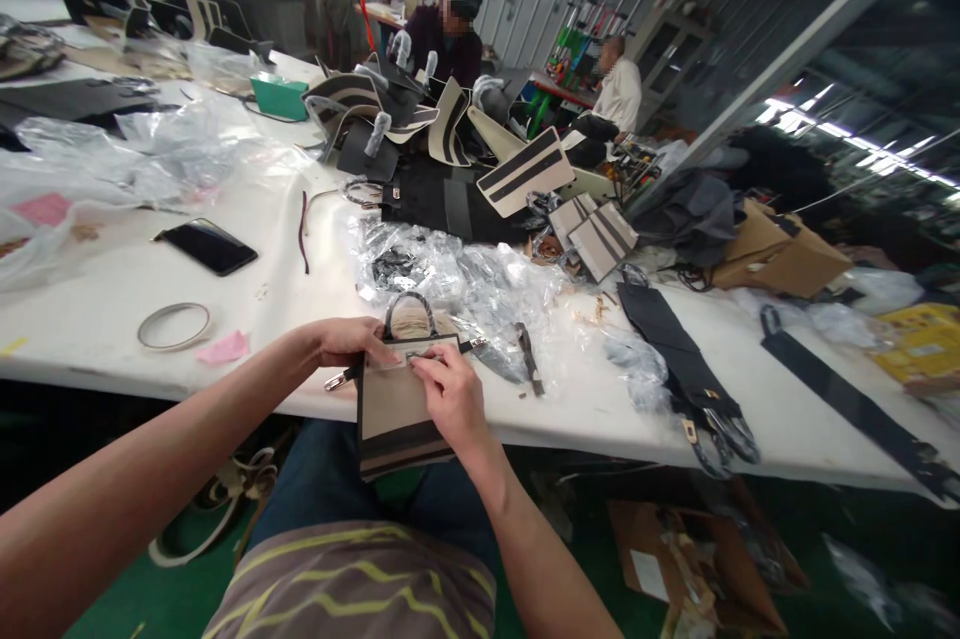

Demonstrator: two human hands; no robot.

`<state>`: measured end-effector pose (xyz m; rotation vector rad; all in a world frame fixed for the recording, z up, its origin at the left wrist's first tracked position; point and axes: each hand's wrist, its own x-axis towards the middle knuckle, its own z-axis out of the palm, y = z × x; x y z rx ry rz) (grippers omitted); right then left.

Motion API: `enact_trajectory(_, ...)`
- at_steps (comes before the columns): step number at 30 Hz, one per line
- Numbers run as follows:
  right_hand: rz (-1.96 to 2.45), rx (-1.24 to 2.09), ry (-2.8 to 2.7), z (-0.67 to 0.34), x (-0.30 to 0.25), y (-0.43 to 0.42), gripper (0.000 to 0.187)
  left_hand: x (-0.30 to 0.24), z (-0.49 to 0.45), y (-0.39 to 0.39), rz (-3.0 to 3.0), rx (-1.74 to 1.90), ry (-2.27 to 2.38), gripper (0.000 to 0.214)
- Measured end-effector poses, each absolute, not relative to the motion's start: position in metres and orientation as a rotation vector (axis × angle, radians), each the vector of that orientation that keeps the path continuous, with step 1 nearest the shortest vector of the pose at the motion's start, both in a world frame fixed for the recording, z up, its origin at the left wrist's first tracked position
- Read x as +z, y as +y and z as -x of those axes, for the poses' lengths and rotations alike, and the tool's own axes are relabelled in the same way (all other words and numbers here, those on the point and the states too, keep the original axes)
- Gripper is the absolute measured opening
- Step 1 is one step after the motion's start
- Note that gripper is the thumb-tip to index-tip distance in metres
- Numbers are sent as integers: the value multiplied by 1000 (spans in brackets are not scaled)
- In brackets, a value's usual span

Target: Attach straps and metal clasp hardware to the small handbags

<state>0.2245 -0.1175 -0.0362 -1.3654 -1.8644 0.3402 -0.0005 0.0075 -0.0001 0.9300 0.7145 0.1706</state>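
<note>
A small beige handbag (391, 414) with a black stripe and a dark handle hangs over the near edge of the white table (97, 314), above my lap. My left hand (346, 341) grips the bag's top left edge, fingers closed on it. My right hand (448, 389) pinches the bag's top flap near its metal clasp. A thin strap with a metal end sticks out to either side under my hands.
Crumpled clear plastic (457, 274) lies just beyond the bag. A black phone (210, 246), a tape ring (174, 326) and pink paper (222, 349) lie to the left. Black straps (686, 369) lie to the right. Bag parts (525, 174) pile up farther back, where two people sit.
</note>
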Motion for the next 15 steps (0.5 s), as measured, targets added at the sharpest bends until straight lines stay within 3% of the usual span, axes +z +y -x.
enact_trajectory(15, 1409, 269, -1821, -216, -39, -123, 27, -7, -22, 1, -1032, 288, 1063, 34)
